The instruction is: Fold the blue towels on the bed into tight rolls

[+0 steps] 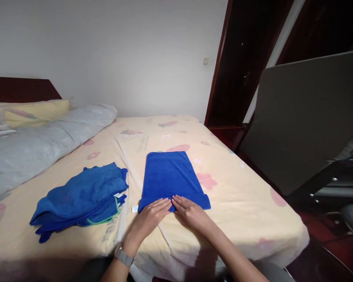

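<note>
We lay our left hand [154, 213] palm down on the near edge of the flat blue cloth [169, 172], forearm coming in from its left, one watch [124, 256] on the wrist. Our right hand [191, 213] mirrors it from the cloth's right, the two sets of fingertips almost meeting at the middle of that edge. Both hands' fingers are straight and close together, resting on the folded-over band rather than gripping; we cannot tell where the thumbs are.

Counting from the left, we have one headboard [20, 88] and one grey duvet [47, 135], both beyond and left of the cloth. Nearer on its left is one heap of blue cloths [82, 192], its layers too overlapped for us to number, with one white label [118, 195] showing. The single flat cloth lies on the bed [238, 203], one white tag [135, 209] poking out at its near left corner. Well right of it stands one dark panel [306, 117].
</note>
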A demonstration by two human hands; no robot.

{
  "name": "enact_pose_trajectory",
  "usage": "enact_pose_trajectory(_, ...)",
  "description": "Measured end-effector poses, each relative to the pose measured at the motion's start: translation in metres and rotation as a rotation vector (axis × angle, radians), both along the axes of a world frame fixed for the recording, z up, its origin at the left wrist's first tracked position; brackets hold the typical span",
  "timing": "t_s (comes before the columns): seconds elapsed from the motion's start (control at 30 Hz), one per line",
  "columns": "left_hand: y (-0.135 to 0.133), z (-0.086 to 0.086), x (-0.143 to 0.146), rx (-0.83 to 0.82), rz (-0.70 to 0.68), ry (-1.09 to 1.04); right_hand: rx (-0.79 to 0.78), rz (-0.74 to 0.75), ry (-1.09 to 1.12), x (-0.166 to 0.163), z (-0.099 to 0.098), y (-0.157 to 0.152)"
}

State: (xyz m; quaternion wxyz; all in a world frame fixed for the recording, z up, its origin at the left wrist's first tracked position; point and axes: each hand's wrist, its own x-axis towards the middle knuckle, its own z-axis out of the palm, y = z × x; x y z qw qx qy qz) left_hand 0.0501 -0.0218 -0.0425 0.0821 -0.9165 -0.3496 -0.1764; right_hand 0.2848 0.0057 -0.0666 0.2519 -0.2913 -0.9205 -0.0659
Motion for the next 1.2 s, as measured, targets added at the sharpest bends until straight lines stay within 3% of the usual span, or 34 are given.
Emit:
enact_pose_trajectory(0.3,-0.007,-0.005,-0.033,-0.029,0.037,-0.094,-0.146,-0.095,0.053,0.069,0.015,-0.008)
enact_pose_trajectory(0.5,-0.017,-0.002,-0.049,-0.094,0.066,-0.142,-0.258,-0.107,0.115,0.094,0.013,-0.007)
enact_pose_trajectory(0.73,-0.018,-0.005,-0.055,-0.109,0.054,-0.148,-0.351,-0.129,0.134,0.110,0.008,-0.006)
enact_pose_trajectory(1.03,-0.011,0.015,-0.082,-0.003,0.152,-0.381,-0.253,-0.215,0.192,0.107,0.056,-0.015)
enact_pose_trajectory(1.2,-0.009,0.013,-0.080,-0.070,0.176,-0.315,-0.265,-0.169,0.060,0.093,0.051,-0.012)
